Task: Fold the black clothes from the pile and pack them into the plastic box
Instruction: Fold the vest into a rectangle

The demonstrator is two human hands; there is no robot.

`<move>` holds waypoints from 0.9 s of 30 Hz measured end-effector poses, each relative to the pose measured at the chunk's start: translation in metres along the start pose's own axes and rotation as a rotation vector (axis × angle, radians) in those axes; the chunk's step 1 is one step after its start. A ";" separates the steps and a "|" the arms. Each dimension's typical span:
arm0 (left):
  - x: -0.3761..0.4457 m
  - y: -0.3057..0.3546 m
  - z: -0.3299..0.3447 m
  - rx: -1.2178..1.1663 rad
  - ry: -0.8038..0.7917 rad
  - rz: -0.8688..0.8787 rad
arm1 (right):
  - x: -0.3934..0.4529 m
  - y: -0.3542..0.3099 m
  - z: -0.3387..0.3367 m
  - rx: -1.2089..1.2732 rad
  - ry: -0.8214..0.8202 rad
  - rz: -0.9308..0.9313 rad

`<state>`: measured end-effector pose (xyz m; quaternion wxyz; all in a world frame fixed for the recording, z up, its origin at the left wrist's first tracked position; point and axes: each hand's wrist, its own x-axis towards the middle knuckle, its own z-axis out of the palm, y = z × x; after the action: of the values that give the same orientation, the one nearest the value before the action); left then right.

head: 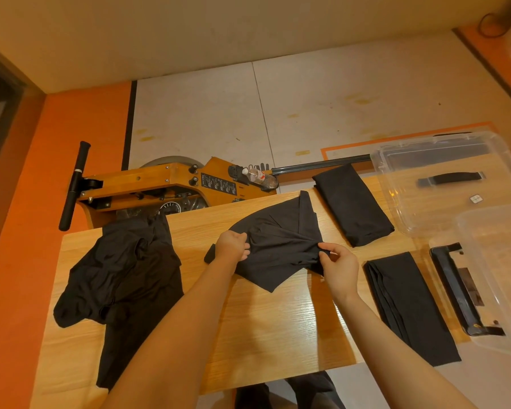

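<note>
Hands at frame centre: left hand [233, 246] and right hand [338, 265] each pinching the near edge of a black garment [281, 240], spread on the tabletop [278, 320], long axis running away toward upper right. Unfolded pile [124, 278] lower left, nearer the left grip. Two folded pieces [351, 202] [410, 305] right. Plastic box [502, 261] at far right, nearer the right grip.

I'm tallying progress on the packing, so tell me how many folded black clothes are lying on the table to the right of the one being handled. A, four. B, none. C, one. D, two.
D: two folded black clothes lie right of the garment in the hands, one farther back and one nearer, both on the table and not in the plastic box.
</note>
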<state>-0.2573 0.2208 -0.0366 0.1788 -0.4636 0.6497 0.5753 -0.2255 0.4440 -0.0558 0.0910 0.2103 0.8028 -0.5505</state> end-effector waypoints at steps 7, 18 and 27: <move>0.003 -0.001 0.015 0.178 0.051 0.113 | 0.000 0.001 0.001 -0.024 -0.016 -0.023; -0.004 0.002 0.008 -0.014 0.109 0.290 | 0.003 -0.002 0.001 0.012 -0.006 -0.019; -0.009 0.028 -0.010 0.458 -0.310 0.541 | 0.011 0.000 -0.002 0.030 -0.004 0.014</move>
<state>-0.2724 0.2124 -0.0108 0.2154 -0.1310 0.8254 0.5051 -0.2349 0.4484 -0.0590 0.0932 0.2162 0.7926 -0.5624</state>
